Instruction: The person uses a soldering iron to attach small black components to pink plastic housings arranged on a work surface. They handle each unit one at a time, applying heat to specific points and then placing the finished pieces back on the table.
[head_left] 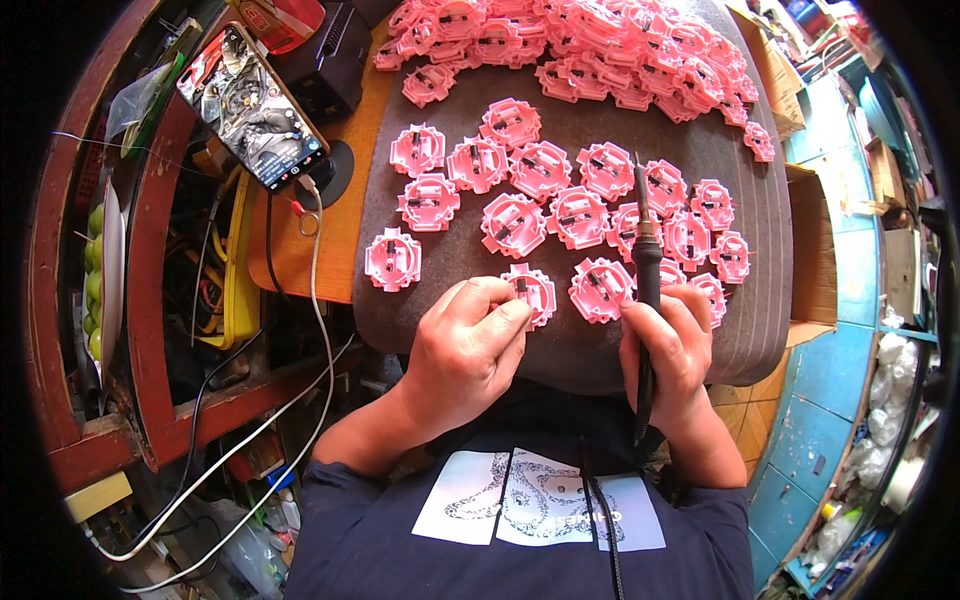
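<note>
Pink plastic part [530, 292] sits at the table's [470, 255] six-o'clock edge, my left hand [465, 350] fingers pinching it. Right hand [678, 350] grips the soldering iron [645, 245], tip toward twelve. I judge one slip could scorch neighbouring pieces [600, 288].

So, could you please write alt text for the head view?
A person's left hand pinches a pink plastic part on a dark mat, while the right hand holds a black soldering iron. Many more pink parts lie beyond.
</note>
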